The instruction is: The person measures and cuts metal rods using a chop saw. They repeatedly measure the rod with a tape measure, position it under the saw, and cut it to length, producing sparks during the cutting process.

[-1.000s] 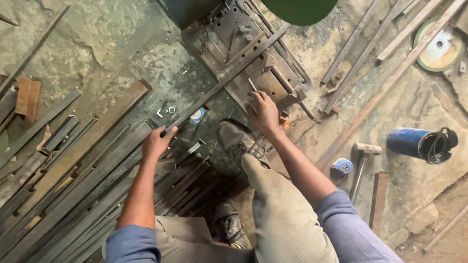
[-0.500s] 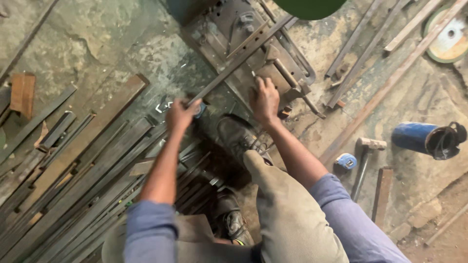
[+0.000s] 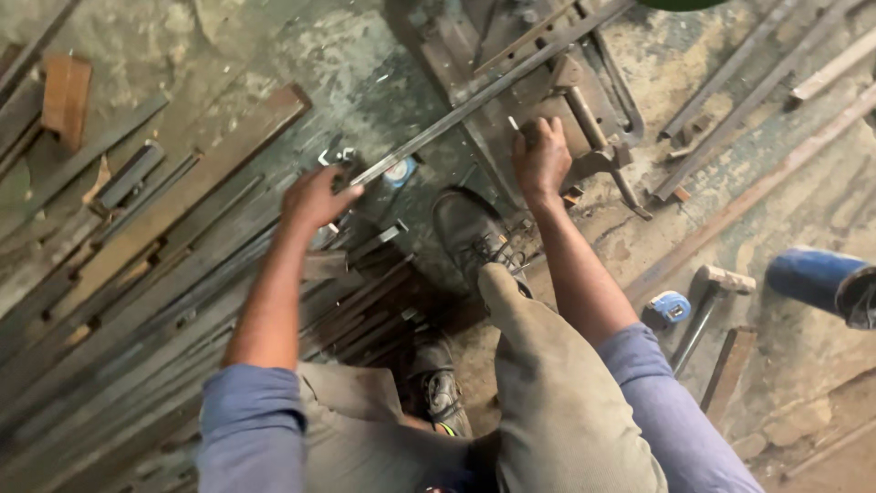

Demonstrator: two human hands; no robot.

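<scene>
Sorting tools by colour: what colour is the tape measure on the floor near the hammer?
Blue, with a light face; the tape measure shows best in the head view.

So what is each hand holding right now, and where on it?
Left hand grips the long grey metal bar at its near end. Right hand rests on the rusty metal jig; grip unclear.
</scene>
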